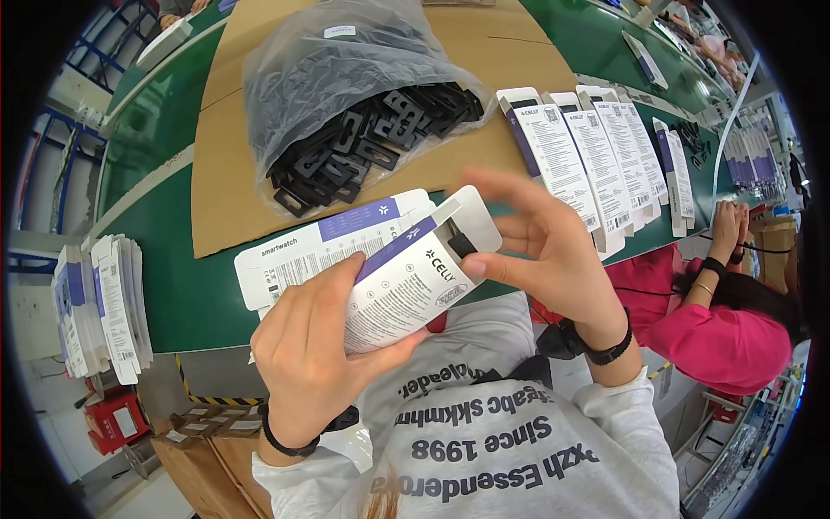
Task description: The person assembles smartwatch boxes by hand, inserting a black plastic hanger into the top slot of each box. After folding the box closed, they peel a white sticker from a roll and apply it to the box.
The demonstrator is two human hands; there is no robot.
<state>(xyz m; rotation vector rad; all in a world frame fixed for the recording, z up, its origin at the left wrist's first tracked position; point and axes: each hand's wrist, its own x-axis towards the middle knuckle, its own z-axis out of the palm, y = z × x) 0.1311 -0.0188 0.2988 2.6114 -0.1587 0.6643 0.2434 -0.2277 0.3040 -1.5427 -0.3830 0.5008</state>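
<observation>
My left hand grips a slim white and purple carton by its lower end, tilted up to the right. My right hand pinches the carton's open top flap, where a black plastic insert pokes out of the opening. A second flat white and purple carton lies on the green table just behind the held one.
A clear bag of black plastic inserts lies on a brown cardboard sheet. A row of filled cartons leans at the right. Flat cartons are stacked at the left table edge. A person in pink works to my right.
</observation>
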